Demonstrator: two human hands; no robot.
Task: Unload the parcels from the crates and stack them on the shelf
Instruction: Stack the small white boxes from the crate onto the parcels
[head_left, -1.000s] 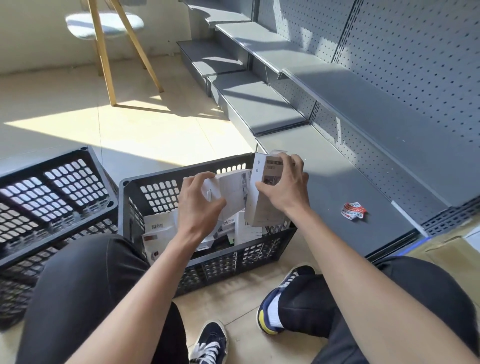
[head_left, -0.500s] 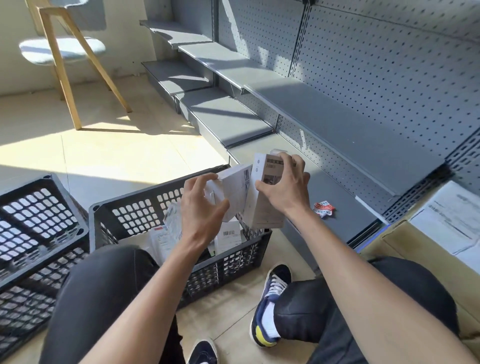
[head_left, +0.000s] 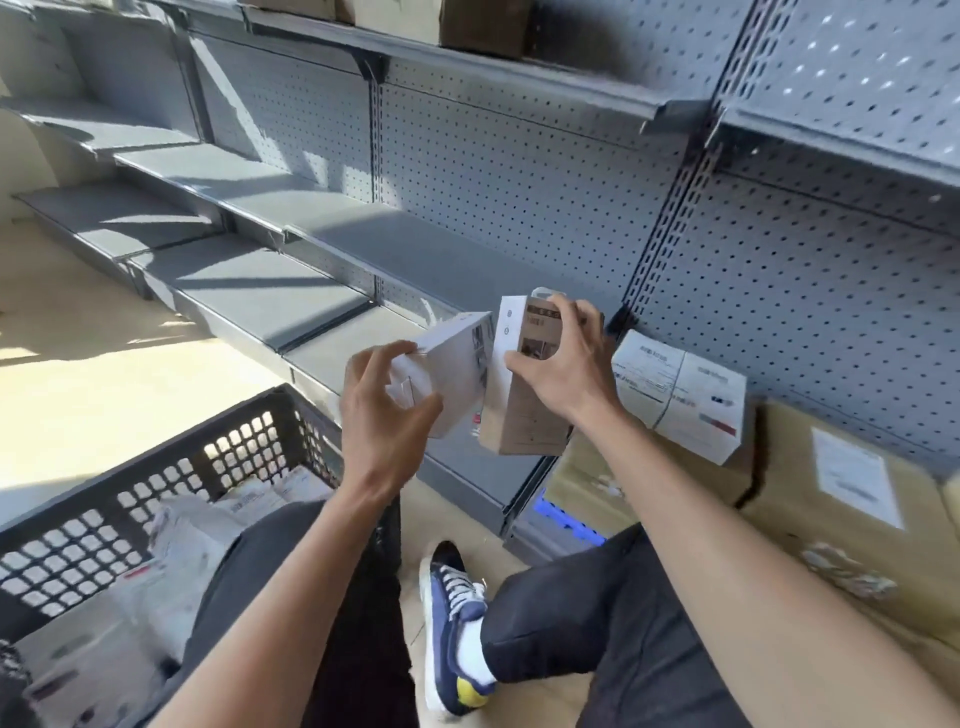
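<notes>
Left hand (head_left: 382, 410) curled around one end of a small white cardboard box (head_left: 451, 375), thumb below, fingertips on its upper edge; box tilted, far end angled up toward the other parcel. Right hand (head_left: 563, 371) gripping a tall upright carton (head_left: 519, 395), white along its narrow side, tan on the broad face, with a dark printed label near the top; fingers wrapped over the top corner, thumb pressed against the front. Both parcels held in the air, touching or very nearly so, in front of the lowest grey metal shelf (head_left: 358, 343) and above the knees. Just right of the hands, a white strapped parcel with printed labels (head_left: 680, 395), resting atop brown cardboard cartons (head_left: 831, 499) against the perforated grey back panel (head_left: 519, 171). Lower left, a black plastic lattice crate (head_left: 156, 483) on the floor, holding more white parcels and bagged packets (head_left: 171, 561), somewhat blurred. Between dark trouser legs, a blue and white sneaker (head_left: 454, 623) on pale floor tiles (head_left: 104, 374). Higher shelf boards (head_left: 467, 62) running across above.
</notes>
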